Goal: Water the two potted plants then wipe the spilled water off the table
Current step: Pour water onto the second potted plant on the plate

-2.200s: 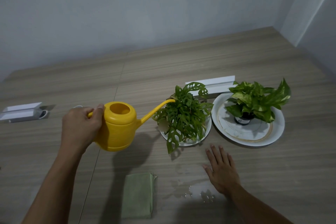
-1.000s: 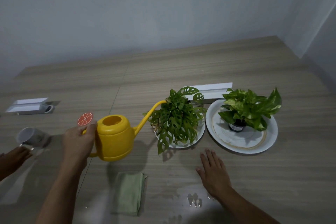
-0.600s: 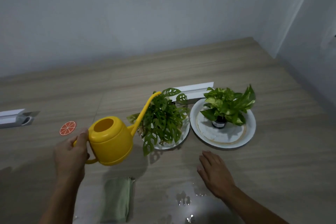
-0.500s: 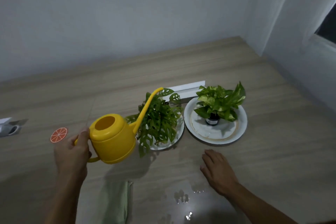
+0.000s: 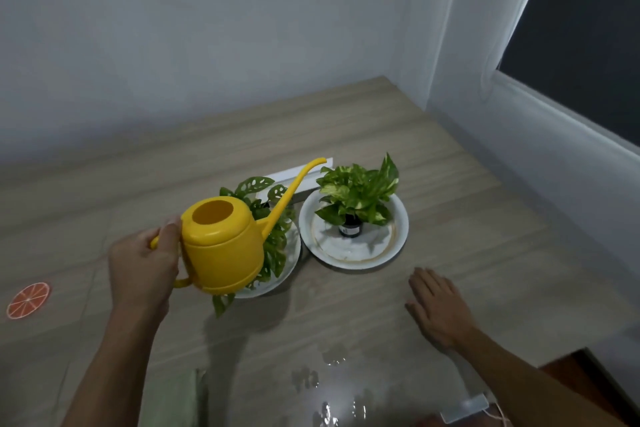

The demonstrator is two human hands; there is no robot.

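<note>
Potted plants sit side by side on white plates: a holey-leaved green plant (image 5: 266, 229) and a variegated green-and-cream plant (image 5: 356, 194). From the head view, the left hand (image 5: 142, 267) grips a yellow plastic watering can (image 5: 221, 243), spout tip beside the variegated leaves. The right hand (image 5: 438, 308) lies flat and open on the wooden table (image 5: 450, 218). Tilting early could add to the spilled water (image 5: 325, 388). A folded green cloth (image 5: 176, 399) and an orange-slice coaster (image 5: 29, 300) lie nearby.
</note>
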